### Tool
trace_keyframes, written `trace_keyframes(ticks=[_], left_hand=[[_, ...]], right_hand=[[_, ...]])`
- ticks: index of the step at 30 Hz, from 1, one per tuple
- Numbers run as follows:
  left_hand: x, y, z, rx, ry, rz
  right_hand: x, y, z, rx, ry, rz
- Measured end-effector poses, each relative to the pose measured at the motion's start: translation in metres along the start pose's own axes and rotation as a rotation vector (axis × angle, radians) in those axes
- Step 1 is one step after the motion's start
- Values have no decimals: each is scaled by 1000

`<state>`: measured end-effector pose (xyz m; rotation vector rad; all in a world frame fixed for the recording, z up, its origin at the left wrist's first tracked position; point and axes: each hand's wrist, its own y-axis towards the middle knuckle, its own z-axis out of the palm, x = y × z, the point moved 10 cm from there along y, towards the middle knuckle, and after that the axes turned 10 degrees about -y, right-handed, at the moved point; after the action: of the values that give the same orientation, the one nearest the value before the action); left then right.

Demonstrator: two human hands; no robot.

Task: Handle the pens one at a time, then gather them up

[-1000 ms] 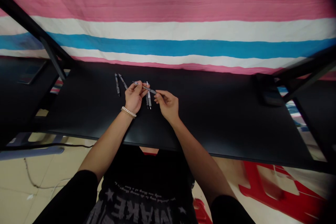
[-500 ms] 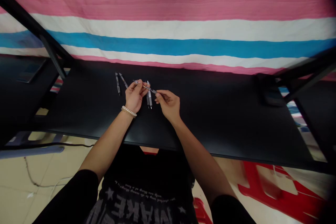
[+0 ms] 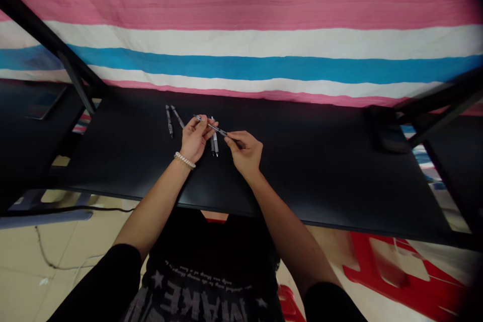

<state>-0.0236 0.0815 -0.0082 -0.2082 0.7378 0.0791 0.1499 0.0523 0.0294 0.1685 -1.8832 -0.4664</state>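
Observation:
A slim pen [image 3: 218, 129] spans my two hands above the black table, slanting down to the right. My left hand [image 3: 193, 142] pinches its upper left part between thumb and fingers. At the other end, my right hand [image 3: 247, 153] closes thumb and fingertips round the grey part. The stretch between the hands looks thin; whether the pen is in separate pieces I cannot tell. Under it, between my hands, lie a white and grey pen [image 3: 215, 146] and a darker one beside it. Left of my left hand are a dark pen [image 3: 169, 122] and another pen [image 3: 177, 115], partly hidden.
The black table [image 3: 320, 171] stretches to both sides. A dark flat object [image 3: 388, 131] sits at its right end, and a phone-like slab [image 3: 47, 103] lies on the left table. A striped sheet [image 3: 241, 40] hangs behind. Red stools [image 3: 407, 271] stand below right.
My right hand has shifted slightly right and down, with a little more of the pen showing between the hands. My left hand has moved slightly right. The pens on the table stay put.

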Motion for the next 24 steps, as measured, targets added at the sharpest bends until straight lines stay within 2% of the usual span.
trace_keyframes(ticks=[4,9,13,24], left_hand=[[-1,2,-3,-11,1,3],[-10,6,-11,-56,-54,69],[-7,6,-10,-46,-53,56],[-5,3,-8,-51,10,37]], right_hand=[[-21,-4,18,134,119,205],[-16,-1,16,108,122,133],[-25,-3,25,187,177,227],[-25,-6,27,265,94,276]])
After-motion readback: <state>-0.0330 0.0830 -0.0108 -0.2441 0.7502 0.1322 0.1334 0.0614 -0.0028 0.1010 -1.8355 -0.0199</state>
